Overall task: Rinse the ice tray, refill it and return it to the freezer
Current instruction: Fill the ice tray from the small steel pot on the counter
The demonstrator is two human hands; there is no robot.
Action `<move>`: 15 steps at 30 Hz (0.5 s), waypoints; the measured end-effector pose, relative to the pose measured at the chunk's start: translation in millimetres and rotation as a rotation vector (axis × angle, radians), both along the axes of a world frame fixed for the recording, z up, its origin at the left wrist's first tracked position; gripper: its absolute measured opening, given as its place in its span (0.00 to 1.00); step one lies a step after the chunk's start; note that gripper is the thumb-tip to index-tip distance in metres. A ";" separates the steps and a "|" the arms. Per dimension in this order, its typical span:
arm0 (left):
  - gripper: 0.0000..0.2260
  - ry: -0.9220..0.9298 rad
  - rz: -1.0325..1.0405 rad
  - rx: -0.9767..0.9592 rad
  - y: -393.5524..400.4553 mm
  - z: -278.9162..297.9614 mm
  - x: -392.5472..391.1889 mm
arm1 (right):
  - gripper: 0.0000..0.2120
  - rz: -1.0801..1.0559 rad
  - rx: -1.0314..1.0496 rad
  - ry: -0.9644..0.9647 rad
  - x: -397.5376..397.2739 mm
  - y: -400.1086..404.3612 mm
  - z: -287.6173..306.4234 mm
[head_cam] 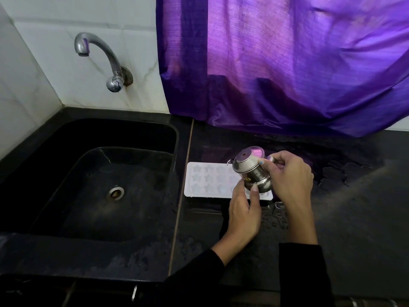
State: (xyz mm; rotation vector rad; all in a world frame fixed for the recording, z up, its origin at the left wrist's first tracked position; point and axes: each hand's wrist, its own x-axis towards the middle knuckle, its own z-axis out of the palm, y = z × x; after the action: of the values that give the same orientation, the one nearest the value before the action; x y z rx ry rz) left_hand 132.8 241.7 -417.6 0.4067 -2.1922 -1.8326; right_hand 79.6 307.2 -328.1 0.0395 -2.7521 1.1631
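Between both hands' fingers: small steel pot (251, 171), tilted over white star-mould plastic ice tray (205, 180). Right hand (290, 176) grips handle; left hand (243, 211) steadies base with curled fingers.

Both forearms, in dark sleeves, reach forward from the lower edge — the left hand (243, 214) turned palm inward, thumb and fingertips raised against the underside of what it supports. The right hand (290, 176) sits higher — fingers curled, pinching at the top.
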 end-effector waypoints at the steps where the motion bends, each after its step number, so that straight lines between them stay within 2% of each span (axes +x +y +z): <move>1: 0.16 0.002 0.000 0.002 -0.4 0.5 0.2 | 0.08 0.000 0.001 0.003 -0.1 0.0 -0.2; 15: 0.18 0.064 0.033 0.028 -8.0 5.6 0.9 | 0.06 0.006 -0.100 0.016 0.0 1.0 4.8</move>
State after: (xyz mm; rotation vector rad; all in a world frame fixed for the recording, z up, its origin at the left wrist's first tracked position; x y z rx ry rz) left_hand 133.7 233.7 -412.0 0.3819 -2.1076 -1.8353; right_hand 79.6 308.2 -323.3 0.0447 -2.6776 1.2945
